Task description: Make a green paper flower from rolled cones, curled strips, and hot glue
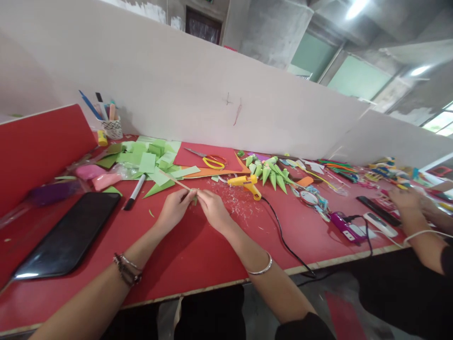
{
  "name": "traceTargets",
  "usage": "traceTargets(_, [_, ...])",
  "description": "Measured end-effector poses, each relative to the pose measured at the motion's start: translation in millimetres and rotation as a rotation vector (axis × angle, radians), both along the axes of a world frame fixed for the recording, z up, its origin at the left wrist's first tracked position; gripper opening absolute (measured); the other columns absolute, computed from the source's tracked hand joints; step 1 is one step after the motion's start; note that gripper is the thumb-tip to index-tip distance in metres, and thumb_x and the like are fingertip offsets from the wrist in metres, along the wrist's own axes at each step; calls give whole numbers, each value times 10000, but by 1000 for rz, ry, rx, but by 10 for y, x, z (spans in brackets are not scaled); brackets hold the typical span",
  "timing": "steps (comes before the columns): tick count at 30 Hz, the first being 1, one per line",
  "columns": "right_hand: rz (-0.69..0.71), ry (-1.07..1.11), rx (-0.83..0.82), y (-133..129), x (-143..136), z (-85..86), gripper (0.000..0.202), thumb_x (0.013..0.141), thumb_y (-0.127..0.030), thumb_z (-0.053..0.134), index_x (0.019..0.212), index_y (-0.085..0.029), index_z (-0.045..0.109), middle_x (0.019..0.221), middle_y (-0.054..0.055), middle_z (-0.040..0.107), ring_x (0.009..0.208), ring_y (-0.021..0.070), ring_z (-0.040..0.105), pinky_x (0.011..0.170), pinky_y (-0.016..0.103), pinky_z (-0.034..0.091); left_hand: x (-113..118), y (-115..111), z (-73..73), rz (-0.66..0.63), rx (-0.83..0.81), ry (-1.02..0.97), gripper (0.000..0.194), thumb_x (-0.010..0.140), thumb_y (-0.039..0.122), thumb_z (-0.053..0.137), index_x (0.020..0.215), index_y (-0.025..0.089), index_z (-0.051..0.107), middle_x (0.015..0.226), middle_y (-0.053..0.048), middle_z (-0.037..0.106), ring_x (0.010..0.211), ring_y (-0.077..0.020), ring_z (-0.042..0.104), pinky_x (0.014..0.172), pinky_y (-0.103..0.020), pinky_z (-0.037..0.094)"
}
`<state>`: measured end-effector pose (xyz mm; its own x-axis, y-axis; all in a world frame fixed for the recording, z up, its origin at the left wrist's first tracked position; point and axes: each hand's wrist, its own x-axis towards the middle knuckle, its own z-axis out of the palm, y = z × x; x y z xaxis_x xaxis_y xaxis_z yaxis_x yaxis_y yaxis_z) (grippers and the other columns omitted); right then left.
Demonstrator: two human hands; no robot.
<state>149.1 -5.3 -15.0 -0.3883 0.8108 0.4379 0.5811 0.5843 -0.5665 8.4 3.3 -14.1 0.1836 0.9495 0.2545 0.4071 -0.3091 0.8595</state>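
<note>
Both your left hand [179,204] and right hand [213,208] pinch, fingers closed, the near end of a thin pale stick [174,179] above the red tabletop [184,259]; the cord [279,226] of the yellow glue gun [247,182] runs off the tabletop; a snag could drag it down.

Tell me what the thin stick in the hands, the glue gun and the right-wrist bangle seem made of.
Thin stick: probably matte wood, from its pale tan colour. Glue gun: likely smooth plastic, given its bright yellow body. Bangle: apparently polished metal, with silvery highlights.
</note>
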Motion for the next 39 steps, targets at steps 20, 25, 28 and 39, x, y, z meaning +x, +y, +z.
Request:
traceTargets(20, [-177, -517, 33, -76, 52, 110, 360, 891, -154, 325, 1231, -198, 434, 924, 68, 636, 798, 183, 601, 612, 247, 403, 40, -42, -12, 95, -36, -21, 417, 810, 459, 396, 509, 175, 446, 435, 35, 448, 424, -106, 427, 467, -220, 326])
traceTargets(25, [-196, -452, 32, -78, 47, 123, 287, 891, -186, 360, 1131, -192, 518, 852, 64, 641, 752, 167, 595, 593, 230, 375, 47, -43, 15, 81, -26, -42, 389, 805, 452, 404, 529, 179, 425, 464, 43, 421, 444, -100, 409, 464, -213, 323])
traceTargets(28, [-124, -281, -40, -48, 72, 113, 229, 894, -237, 371, 937, -172, 586, 778, 50, 638, 692, 138, 583, 605, 216, 370, 25, -31, 37, 44, -11, -36, 340, 810, 409, 411, 557, 181, 422, 485, 48, 410, 458, -96, 395, 464, -207, 317])
traceTargets(39, [346, 458, -741, 64, 201, 84, 310, 814, -379, 483, 871, -114, 633, 727, 52, 652, 576, 107, 598, 608, 231, 464, -96, -15, 140, -187, -16, -30, 265, 788, 381, 449, 806, 145, 567, 594, 22, 545, 534, -110, 496, 511, -206, 399])
